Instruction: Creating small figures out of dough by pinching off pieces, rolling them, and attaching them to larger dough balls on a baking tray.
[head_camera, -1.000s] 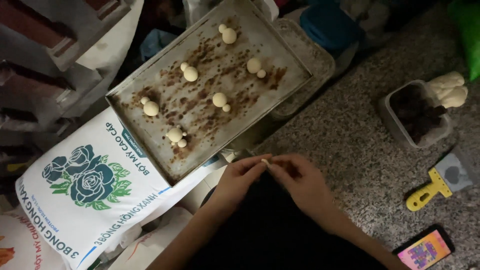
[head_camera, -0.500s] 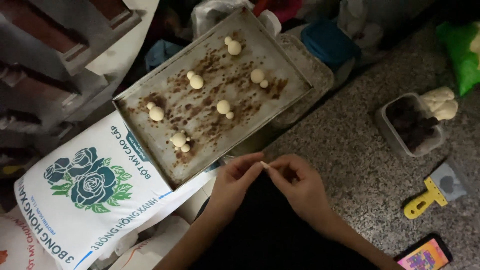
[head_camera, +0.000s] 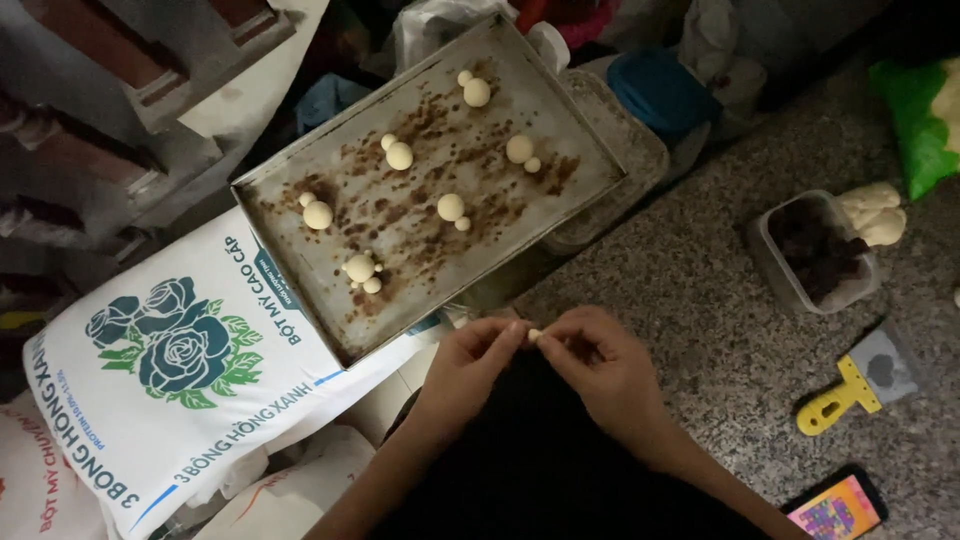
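Note:
My left hand (head_camera: 467, 368) and my right hand (head_camera: 598, 368) meet in front of me, fingertips pinching a tiny pale piece of dough (head_camera: 534, 336) between them. Just beyond the hands lies a stained metal baking tray (head_camera: 300, 300) resting on a white flour sack (head_camera: 170, 390) with a blue rose print. Several small dough figures, each a ball with a smaller ball stuck on, sit on the tray; the nearest one (head_camera: 361, 270) is above my left hand.
A clear plastic tub of dark filling (head_camera: 815, 250) stands at the right with a lump of pale dough (head_camera: 875, 212) beside it. A yellow-handled scraper (head_camera: 850, 385) and a phone (head_camera: 835, 508) lie on the speckled stone floor. A blue-lidded container (head_camera: 660, 90) sits behind the tray.
The view has shifted, so the tray and hands sit lower and further right in frame. Both hands stay together, working the small dough piece.

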